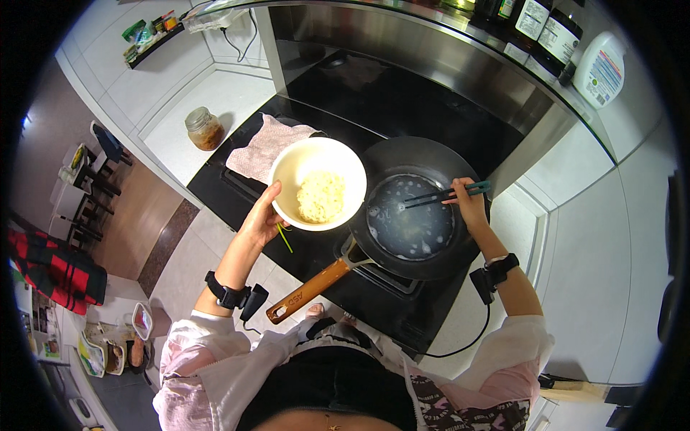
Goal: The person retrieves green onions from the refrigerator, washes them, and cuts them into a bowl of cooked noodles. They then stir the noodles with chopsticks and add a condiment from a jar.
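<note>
My left hand (263,216) grips the rim of a white bowl (345,161) on its left side, thumb over the edge. Pale yellow noodles (322,197) lie in the bowl, which is tilted towards me just left of the wok. A green strand (284,238) hangs below the bowl by my fingers. In my right hand (468,202) is a pair of dark chopsticks (431,197) with green ends. Their tips reach into the cloudy, bubbly water (412,226) of a black wok (415,156). The wok's wooden handle (310,291) points towards me and to the left.
The wok sits on a black gas stove (302,258). A pink cloth (269,143) lies behind the bowl. A glass jar (205,129) of brown contents stands on the left counter. Bottles (558,37) and a white spray-type bottle (601,70) stand on a glass shelf above right.
</note>
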Demonstrator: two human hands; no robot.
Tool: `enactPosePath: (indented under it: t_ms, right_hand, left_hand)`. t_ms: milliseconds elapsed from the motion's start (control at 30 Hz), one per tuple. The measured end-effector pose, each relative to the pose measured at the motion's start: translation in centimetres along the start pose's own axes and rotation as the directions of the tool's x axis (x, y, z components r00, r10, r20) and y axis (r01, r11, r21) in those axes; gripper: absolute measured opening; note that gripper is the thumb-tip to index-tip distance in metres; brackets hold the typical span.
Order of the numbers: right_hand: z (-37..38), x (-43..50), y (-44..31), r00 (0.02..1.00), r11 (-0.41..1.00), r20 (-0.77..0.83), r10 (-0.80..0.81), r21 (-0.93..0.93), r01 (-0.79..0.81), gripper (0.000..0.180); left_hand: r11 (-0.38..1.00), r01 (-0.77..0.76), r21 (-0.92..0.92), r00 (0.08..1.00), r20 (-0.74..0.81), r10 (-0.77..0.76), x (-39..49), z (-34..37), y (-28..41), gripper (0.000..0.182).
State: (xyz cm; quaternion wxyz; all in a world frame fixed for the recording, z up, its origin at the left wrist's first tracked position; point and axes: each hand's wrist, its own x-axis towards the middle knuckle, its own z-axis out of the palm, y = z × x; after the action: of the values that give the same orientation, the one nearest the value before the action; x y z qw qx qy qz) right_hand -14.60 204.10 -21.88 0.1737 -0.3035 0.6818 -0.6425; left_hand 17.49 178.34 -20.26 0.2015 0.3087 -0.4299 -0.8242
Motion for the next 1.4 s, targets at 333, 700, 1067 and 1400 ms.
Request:
enactPosePath:
  t_ms: [333,700,1067,1400]
  right_hand:
    - [1.4,-0.2,-1.0,0.987,0.98,-0.048,0.153,0.138,-0.145,0.022]
    - [-0.6,-1.8,-7.6,0.963,0.858,-0.108,0.245,0.487,-0.163,0.021]
    - [-1.4,-2.4,-11.6,0.995,0.91,-0.032,-0.096,0.402,0.101,0.021]
    - [-1.6,-0.3,-0.1,1.0,0.998,-0.008,0.028,-0.048,-0.028,0.021]
  left_hand:
    - [1.0,-0.009,0.019,1.0,0.015,0.008,0.5,-0.2,-0.4,0.059]
    - [0.997,-0.009,0.073,0.999,-0.033,0.011,0.0,0.8,0.1,0.058]
    - [1.0,-0.014,0.004,0.999,0.036,0.014,-0.4,3.0,0.0,0.053]
    - [0.999,-0.005,-0.037,0.999,-0.05,0.003,-1.0,2.7,0.5,0.05]
